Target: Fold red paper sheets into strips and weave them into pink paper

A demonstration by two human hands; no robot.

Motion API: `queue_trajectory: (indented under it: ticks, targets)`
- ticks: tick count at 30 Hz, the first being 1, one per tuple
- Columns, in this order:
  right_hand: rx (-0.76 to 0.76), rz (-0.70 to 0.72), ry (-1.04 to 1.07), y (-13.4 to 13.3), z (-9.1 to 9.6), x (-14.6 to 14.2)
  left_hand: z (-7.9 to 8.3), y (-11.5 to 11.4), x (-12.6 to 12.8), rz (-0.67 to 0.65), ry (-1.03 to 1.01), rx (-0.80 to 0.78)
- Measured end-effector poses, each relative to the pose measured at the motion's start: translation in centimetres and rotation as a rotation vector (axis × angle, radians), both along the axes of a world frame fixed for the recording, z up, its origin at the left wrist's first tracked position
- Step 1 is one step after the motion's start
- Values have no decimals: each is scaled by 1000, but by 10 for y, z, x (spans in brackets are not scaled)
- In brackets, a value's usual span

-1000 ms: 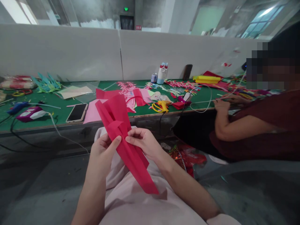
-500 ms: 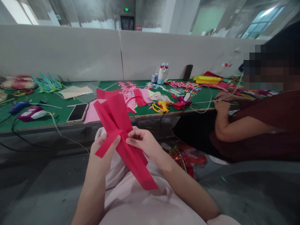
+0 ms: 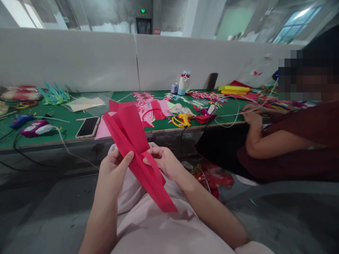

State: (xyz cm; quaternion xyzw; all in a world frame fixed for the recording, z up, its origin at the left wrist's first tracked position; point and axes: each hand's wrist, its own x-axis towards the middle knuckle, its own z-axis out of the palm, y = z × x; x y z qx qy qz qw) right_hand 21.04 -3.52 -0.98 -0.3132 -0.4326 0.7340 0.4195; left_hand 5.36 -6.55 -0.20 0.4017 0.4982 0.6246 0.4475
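Note:
A folded piece of red paper (image 3: 132,128), pinched in at its middle and flared at the top, is held over my lap. My left hand (image 3: 112,173) grips its left edge, thumb pressed on the front and fingers behind. On the other side my right hand (image 3: 164,162) pinches the middle of the paper. A narrow red strip (image 3: 155,167) curves over my right fingertips and hangs down along the folded paper. Some of the right fingertips are hidden behind the red strip.
A phone (image 3: 88,127) lies near the edge of the green table (image 3: 119,135). Yellow-handled scissors (image 3: 182,120), paper pieces and a white bottle (image 3: 184,84) are on it. Left are a purple-and-white device (image 3: 36,128) and cables. A co-worker (image 3: 291,144) sits at the right.
The narrow strip's loose end has swung from the left side, over my left thumb, to the right side by my right hand. The phone and table things have stayed put.

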Motion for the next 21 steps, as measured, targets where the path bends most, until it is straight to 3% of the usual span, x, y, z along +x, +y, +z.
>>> queue_trajectory:
  ticks: [7, 15, 21]
  targets:
    - [75, -48, -15, -3, 3, -1, 11, -6, 3, -40, -6, -26]
    - [102, 18, -75, -4, 3, 3, -1, 2, -2, 16, 15, -4]
    - [114, 7, -79, -1, -5, 2, 2, 1, -2, 24, 8, -12]
